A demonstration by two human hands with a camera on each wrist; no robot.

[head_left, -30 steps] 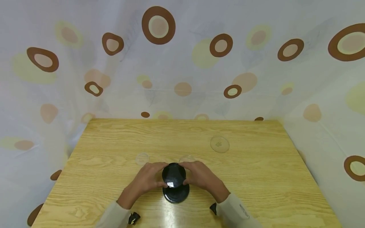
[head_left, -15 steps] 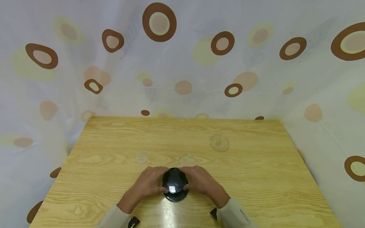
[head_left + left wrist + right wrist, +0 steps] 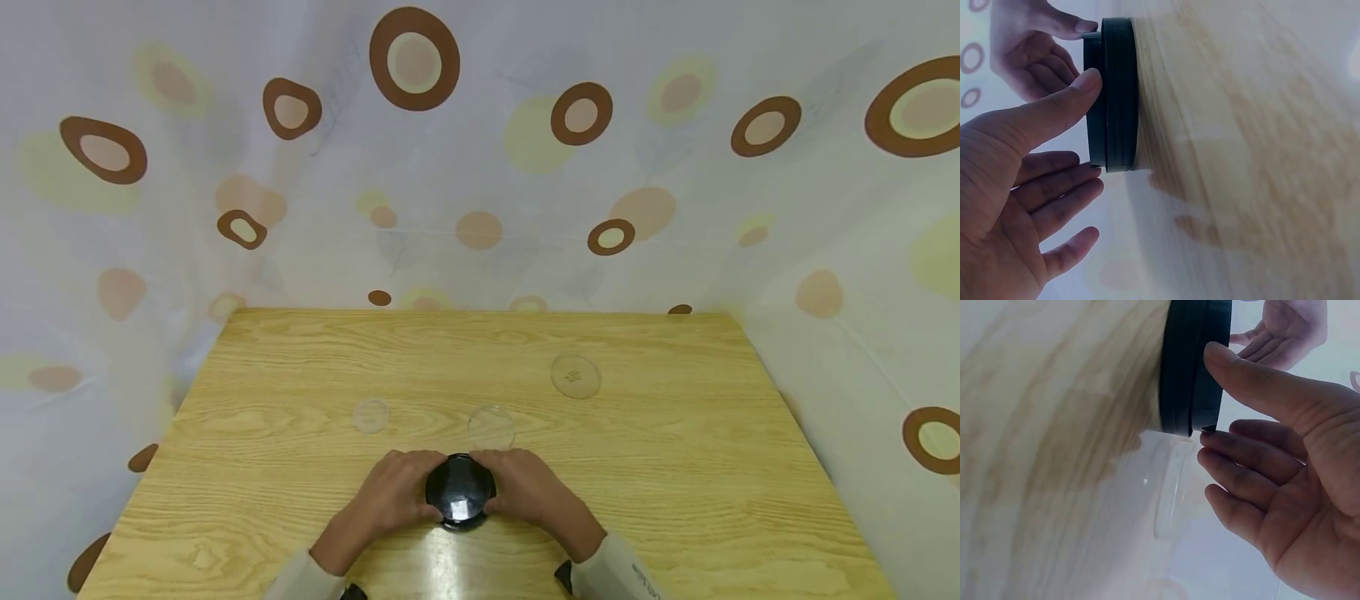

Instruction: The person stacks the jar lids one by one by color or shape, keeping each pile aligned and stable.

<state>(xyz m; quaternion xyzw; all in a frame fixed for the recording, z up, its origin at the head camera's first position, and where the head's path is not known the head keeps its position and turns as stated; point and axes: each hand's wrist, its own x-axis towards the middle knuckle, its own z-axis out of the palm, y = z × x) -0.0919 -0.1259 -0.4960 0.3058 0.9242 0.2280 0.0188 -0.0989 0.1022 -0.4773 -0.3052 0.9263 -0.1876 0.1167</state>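
A glossy black round lid [image 3: 460, 487] lies flat on a slightly wider black round base [image 3: 1121, 94], which rests on the wooden table. My left hand [image 3: 397, 492] holds the lid's left side, thumb at the near edge and fingertips at the far edge. On the opposite side my right hand [image 3: 528, 490] grips it the same way. In the left wrist view the lid's side [image 3: 1095, 134] stands out as a separate upper layer under the thumb. The right wrist view shows the right thumb on the lid's edge [image 3: 1212, 403], with the other fingers loosely bent beside it.
Just beyond the right hand lies a clear round disc [image 3: 491, 427]. A smaller clear disc [image 3: 371, 416] is to the left, and another with small printing [image 3: 576, 377] sits farther back right. A patterned curtain [image 3: 480, 167] borders the wooden table [image 3: 675, 433].
Both hands have moved toward the person with the black lid. It overhung the base's far edge earlier; now it sits over the base, covering nearly all of it.
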